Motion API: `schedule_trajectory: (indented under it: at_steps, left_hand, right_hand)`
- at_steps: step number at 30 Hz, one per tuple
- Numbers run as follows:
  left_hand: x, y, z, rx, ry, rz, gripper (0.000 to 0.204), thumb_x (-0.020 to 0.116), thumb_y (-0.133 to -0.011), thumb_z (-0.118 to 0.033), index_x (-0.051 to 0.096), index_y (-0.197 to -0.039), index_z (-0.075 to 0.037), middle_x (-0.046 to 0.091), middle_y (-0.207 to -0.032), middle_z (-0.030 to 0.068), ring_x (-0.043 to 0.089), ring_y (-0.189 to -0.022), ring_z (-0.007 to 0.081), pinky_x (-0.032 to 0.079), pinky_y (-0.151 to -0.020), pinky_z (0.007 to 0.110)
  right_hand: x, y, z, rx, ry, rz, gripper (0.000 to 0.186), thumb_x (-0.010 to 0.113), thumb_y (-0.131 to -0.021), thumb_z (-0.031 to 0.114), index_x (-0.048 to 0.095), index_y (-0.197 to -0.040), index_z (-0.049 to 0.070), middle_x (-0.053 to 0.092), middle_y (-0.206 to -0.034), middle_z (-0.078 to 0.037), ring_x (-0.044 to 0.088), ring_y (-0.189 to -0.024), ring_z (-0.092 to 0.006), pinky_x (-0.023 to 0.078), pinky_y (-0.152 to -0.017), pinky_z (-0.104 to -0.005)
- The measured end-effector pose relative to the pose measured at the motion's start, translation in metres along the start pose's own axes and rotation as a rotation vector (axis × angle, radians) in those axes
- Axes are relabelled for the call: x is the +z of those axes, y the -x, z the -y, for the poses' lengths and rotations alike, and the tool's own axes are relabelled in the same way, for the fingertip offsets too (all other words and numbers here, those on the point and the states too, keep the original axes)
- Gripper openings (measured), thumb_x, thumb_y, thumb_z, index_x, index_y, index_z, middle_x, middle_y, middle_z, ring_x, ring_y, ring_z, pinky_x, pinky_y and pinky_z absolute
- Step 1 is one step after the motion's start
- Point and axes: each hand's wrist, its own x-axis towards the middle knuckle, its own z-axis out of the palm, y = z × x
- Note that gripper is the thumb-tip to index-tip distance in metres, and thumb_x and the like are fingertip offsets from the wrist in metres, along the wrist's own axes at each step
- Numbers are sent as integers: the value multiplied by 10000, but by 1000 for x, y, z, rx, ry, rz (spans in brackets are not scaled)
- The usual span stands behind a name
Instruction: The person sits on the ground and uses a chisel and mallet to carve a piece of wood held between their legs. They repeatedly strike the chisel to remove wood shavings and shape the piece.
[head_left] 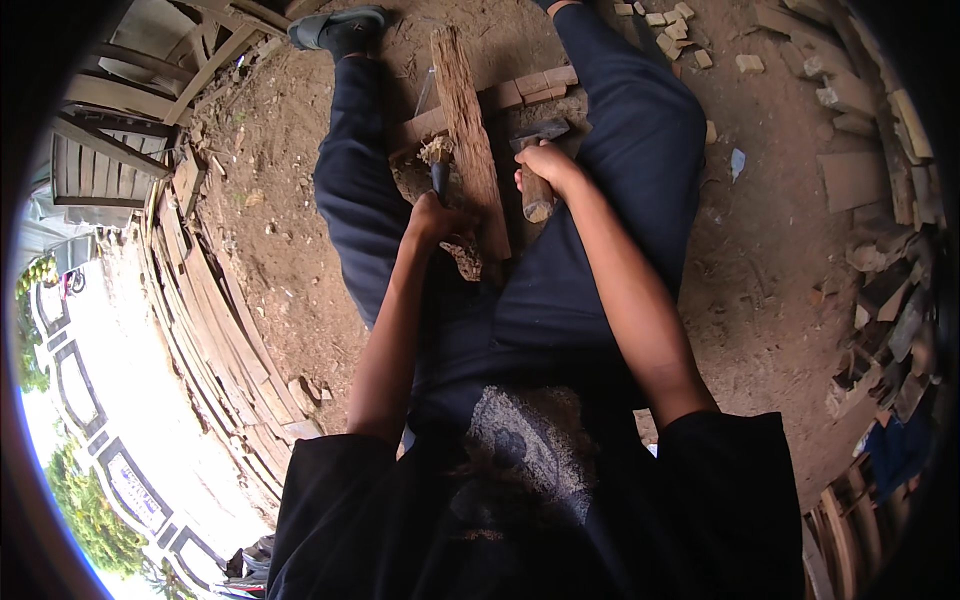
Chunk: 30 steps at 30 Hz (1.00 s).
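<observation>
My right hand (550,168) grips a hammer (537,200) near its dark metal head, and the thick wooden handle points back toward me. Close by on the left, my left hand (436,216) is closed round a dark tool shaft (440,178). A rough, frayed tan lump (437,150) shows at the shaft's far end; whether it belongs to the tool I cannot tell. Just below that hand is a jagged brown piece (463,259), partly hidden. Between my legs a weathered wooden plank (468,120) lies lengthwise, right of my left hand and left of the hammer.
Under the plank runs a crosswise reddish wooden beam (505,97) on the dirt ground. Small pale blocks (675,28) lie scattered at the far right. Stacked boards (215,320) line the left side, and scrap wood (880,270) is piled along the right.
</observation>
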Motion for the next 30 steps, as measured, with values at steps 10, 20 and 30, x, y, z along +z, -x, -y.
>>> schedule_trajectory:
  at_steps: [10,20,30]
  left_hand:
    - [-10,-9,11,65,-60,34,176,771,-792,-36,672,-916,42,699,-753,110,674,-598,178,535,-524,298]
    - [-24,41,-59,153,575,-193,419,600,-1016,-526,554,-846,-147,440,-678,-69,383,-531,50,292,-479,240]
    - [-51,54,-105,482,780,-72,246,634,-1011,-294,620,-1009,-49,618,-810,43,728,-740,236,587,-675,342]
  right_hand:
    - [0,4,-1,-4,5,-1,328,581,-950,60,379,-1207,28,597,-820,-153,638,-626,-239,590,-533,-416]
    - [0,4,-1,26,26,0,237,593,-953,79,453,-1127,-1,614,-798,-140,642,-620,-235,594,-540,-414]
    - [-7,-19,-2,297,-169,85,102,591,-975,72,512,-959,9,621,-824,-110,632,-673,-218,592,-651,-389]
